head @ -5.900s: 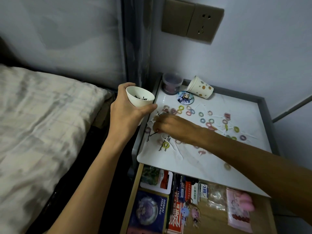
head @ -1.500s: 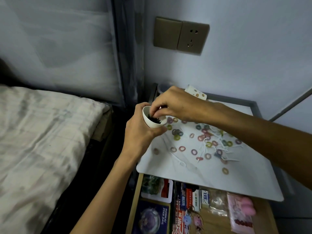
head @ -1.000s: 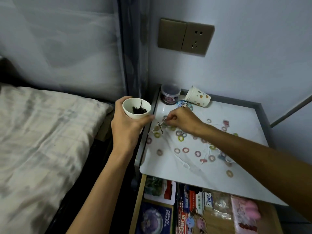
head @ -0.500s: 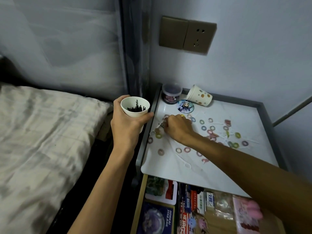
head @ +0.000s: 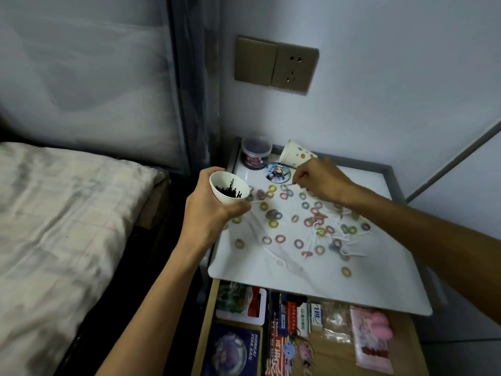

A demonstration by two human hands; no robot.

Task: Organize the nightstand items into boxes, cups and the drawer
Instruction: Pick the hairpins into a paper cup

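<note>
Fingers (head: 236, 208) of the left hand (head: 208, 213) are curled round one white cup (head: 230, 187), held just off the 9 o'clock edge of the table (head: 352, 289). The cup holds a heap of black hairpins (head: 227, 189), too tangled to count. Fingers (head: 301, 175) of the right hand (head: 324, 180) pinch one thin pale stick (head: 292, 183) low over the table at about 12 o'clock; what the stick is cannot be made out. Small coloured hair rings (head: 273, 223) lie scattered across the table, several dozen, some hidden by the right forearm. One round badge (head: 277, 172), one lidded jar (head: 256, 153) and one spotted paper cup (head: 295, 156), lying on its side and half covered by the right hand, sit from 11 to 12 o'clock. At 6 o'clock an open drawer (head: 333, 356) is cut off by the frame.
</note>
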